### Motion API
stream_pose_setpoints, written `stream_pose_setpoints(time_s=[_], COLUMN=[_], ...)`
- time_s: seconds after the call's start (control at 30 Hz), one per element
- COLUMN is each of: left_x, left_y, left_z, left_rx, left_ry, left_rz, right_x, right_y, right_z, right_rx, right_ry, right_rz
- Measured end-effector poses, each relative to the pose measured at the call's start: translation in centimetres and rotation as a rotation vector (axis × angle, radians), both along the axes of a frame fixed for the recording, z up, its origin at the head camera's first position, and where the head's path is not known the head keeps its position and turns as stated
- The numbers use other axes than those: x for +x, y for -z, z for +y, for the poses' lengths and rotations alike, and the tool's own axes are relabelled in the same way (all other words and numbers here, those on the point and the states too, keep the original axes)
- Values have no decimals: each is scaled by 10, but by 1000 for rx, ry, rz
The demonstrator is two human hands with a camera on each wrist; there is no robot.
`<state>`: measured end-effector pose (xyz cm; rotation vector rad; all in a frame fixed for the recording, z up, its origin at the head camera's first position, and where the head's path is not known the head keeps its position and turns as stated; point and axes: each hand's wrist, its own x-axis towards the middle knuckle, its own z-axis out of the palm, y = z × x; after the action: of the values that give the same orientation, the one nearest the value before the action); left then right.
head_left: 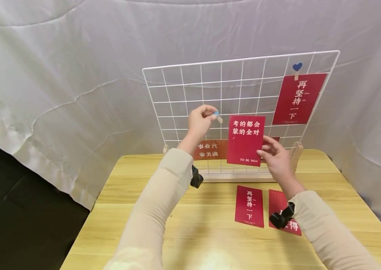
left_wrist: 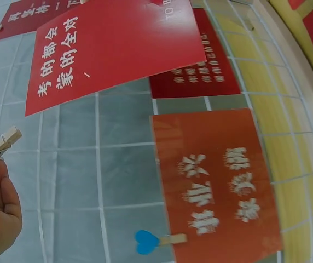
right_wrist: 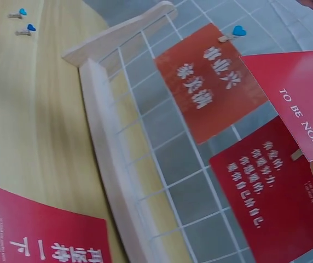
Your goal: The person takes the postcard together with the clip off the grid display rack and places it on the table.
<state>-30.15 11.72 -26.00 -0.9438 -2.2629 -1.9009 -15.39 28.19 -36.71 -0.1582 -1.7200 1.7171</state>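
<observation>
My left hand (head_left: 199,122) pinches a small wooden clothespin (left_wrist: 7,140) with a light blue heart on it, in front of the white wire grid (head_left: 221,75). To the right, my right hand (head_left: 277,157) holds a red card (head_left: 244,144) with white writing by its lower right edge, thumb in front. The card stands nearly upright before the grid, apart from the clothespin. Behind and left of it an orange card (left_wrist: 216,186) hangs on the grid by a blue-heart clothespin (left_wrist: 159,241). The held card partly hides another red card (right_wrist: 271,203) on the grid.
A red card (head_left: 299,99) hangs at the grid's upper right under a dark blue heart clothespin (head_left: 297,67). Two red cards (head_left: 249,206) lie on the wooden table (head_left: 136,210). In the right wrist view two loose clothespins (right_wrist: 25,30) lie beside the grid's wooden base (right_wrist: 99,142).
</observation>
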Motion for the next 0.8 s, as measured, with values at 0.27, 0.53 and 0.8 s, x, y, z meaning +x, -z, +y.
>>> stream_pose_setpoints(time_s=[0.27, 0.53, 0.8], left_x=[-1, -3, -1], left_y=[26, 51, 78], left_z=[-17, -31, -48], left_rx=[-15, 5, -42], left_ry=[-19, -26, -39], left_rz=[-50, -137, -175], right_x=[1, 2, 5], right_y=[18, 36, 59], right_z=[-10, -21, -31], right_rx=[15, 29, 40], right_ry=[24, 26, 13], right_rz=[-55, -140, -196])
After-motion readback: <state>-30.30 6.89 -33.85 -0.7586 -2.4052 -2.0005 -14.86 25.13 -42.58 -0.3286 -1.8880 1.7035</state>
